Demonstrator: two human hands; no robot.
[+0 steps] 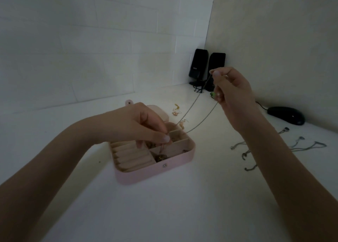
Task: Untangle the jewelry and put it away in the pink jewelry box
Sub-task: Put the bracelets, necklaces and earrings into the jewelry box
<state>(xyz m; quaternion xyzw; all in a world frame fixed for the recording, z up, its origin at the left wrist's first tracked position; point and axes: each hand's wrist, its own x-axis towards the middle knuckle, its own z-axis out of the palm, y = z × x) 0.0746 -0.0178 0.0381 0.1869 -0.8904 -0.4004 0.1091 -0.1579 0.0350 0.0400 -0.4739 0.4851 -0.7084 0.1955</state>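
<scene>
The pink jewelry box point(146, 174) lies open on the white desk, its lid point(159, 112) folded back behind it. Over its compartments, my left hand point(144, 124) pinches one end of a thin chain point(199, 119). A small pendant point(161, 156) hangs from that end into a front compartment. My right hand point(232, 93) is raised to the right and pinches the chain's other end, so two strands stretch between my hands. Ring rolls point(131, 155) fill the box's left half.
Several silver chains point(296, 146) lie tangled on the desk at the right. Small gold pieces point(176, 109) lie behind the box. Two black speakers point(206, 68) stand in the corner, and a black mouse point(286, 115) rests by the right wall.
</scene>
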